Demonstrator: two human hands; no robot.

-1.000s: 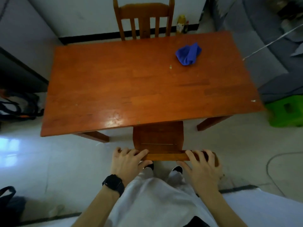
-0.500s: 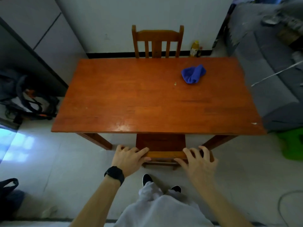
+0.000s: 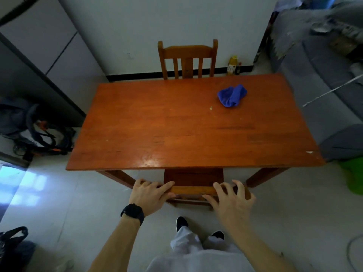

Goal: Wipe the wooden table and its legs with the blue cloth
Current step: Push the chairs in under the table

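Observation:
The wooden table (image 3: pixel 176 134) fills the middle of the view, with a small pale crumb near its centre. A crumpled blue cloth (image 3: pixel 231 96) lies on its far right part, untouched. Two front legs show below the near edge, one at the left (image 3: pixel 119 177) and one at the right (image 3: pixel 263 176). A wooden chair is tucked under the near side. My left hand (image 3: pixel 151 195), with a black watch on the wrist, grips the left end of the chair's top rail (image 3: pixel 192 190). My right hand (image 3: pixel 231 203) curls over the rail's right end, fingers spread.
A second wooden chair (image 3: pixel 187 59) stands at the far side against the white wall, a yellow bottle (image 3: pixel 232 65) beside it. A grey sofa (image 3: pixel 324 95) and green stool (image 3: pixel 353 177) flank the right. A backpack (image 3: pixel 39 134) lies left; a black bag (image 3: pixel 13 246) sits bottom left.
The view has risen and drawn back from the table. The near chair has slid further under the table. Both hands stay on its top rail; my right fingers have spread.

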